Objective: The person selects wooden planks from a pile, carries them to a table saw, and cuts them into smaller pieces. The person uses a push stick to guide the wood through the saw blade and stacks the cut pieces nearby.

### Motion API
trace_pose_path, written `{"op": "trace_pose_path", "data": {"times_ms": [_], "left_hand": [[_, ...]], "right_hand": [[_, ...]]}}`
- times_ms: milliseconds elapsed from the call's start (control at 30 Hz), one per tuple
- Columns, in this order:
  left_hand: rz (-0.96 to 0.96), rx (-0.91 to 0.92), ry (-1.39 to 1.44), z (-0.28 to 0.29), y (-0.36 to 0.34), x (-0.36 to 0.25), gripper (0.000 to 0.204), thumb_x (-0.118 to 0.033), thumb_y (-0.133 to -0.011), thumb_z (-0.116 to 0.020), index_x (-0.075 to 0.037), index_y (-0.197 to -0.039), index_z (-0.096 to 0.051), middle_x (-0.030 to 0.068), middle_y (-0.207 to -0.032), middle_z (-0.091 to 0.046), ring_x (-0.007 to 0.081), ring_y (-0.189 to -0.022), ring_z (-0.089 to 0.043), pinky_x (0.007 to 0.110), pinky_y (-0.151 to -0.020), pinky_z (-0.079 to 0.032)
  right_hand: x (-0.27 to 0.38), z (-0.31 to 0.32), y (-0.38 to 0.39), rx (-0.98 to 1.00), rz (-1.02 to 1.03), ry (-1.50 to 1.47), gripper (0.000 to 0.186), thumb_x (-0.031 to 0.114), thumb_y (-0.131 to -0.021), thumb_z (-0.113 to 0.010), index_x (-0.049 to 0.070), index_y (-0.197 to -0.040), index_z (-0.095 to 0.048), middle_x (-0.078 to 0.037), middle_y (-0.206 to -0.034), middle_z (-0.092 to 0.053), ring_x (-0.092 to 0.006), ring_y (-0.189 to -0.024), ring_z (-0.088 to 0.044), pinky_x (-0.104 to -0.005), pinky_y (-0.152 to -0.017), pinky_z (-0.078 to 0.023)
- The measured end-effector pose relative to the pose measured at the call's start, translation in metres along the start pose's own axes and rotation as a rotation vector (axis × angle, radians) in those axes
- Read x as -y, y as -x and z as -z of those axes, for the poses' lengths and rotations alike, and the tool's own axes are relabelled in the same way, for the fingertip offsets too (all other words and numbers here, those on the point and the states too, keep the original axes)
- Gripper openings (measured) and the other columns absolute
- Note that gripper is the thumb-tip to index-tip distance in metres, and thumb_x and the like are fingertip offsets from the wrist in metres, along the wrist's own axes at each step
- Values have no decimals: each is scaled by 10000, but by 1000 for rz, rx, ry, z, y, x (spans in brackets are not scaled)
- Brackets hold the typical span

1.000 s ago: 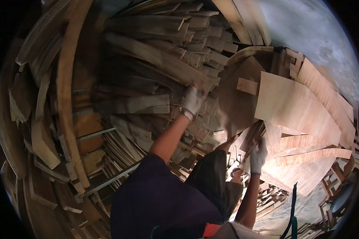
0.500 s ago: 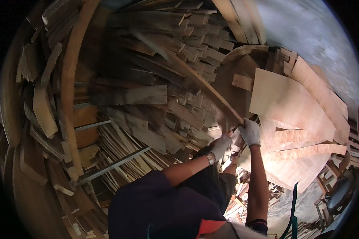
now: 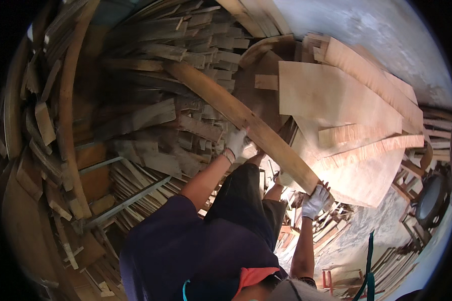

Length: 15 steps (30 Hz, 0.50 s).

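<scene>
A long brown plank (image 3: 266,140) lies diagonally across the middle of the head view, from the upper left down to the lower right. My left hand (image 3: 237,142), in a pale work glove, grips its lower edge near the middle. My right hand (image 3: 315,199), also gloved, holds the near right end, fingers wrapped round it. Behind the plank are pale plywood sheets (image 3: 339,93), a darker board (image 3: 253,100) and stacked grey offcuts (image 3: 150,120). My dark-clothed legs show below, between my forearms.
Tall boards (image 3: 70,125) and rough scraps lean along the left, beside a metal frame (image 3: 128,200). A pale wall (image 3: 386,40) rises at top right. A round dark object (image 3: 432,198) sits at the right, above loose strips (image 3: 397,266). Wood scraps (image 3: 331,228) cover the floor near my feet.
The plank has come away from the pile and turned broad side up in both hands. My left hand has moved up and left along it, my right hand slightly down. The view has shifted.
</scene>
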<state>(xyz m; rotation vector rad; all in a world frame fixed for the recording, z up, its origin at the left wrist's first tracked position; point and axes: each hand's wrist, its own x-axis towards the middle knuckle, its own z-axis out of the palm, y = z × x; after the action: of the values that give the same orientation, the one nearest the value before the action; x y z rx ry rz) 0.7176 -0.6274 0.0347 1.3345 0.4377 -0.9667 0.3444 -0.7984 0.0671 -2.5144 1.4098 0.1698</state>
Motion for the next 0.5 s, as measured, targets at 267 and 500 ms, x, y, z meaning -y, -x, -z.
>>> {"op": "trace_pose_path", "data": {"times_ms": [267, 500], "left_hand": [[297, 299, -484, -48, 87, 132, 396, -263, -981, -684, -59, -1308, -588, 30, -1149, -692, 135, -955, -680, 316, -788, -571], [221, 662, -529, -158, 108, 156, 754, -308, -909, -729, 35, -1491, -393, 142, -1197, -665, 172, -998, -658, 325, -877, -547]], "right_hand": [[-151, 1, 119, 745, -251, -199, 641, 577, -892, -618, 7, -1181, -663, -291, -982, -694, -432, -910, -680, -542, -804, -499], [-127, -28, 263, 397, -882, -857, 633, 510, -1030, -501, -86, -899, -672, -156, -764, -653, -218, -660, -588, -410, -570, -468]]}}
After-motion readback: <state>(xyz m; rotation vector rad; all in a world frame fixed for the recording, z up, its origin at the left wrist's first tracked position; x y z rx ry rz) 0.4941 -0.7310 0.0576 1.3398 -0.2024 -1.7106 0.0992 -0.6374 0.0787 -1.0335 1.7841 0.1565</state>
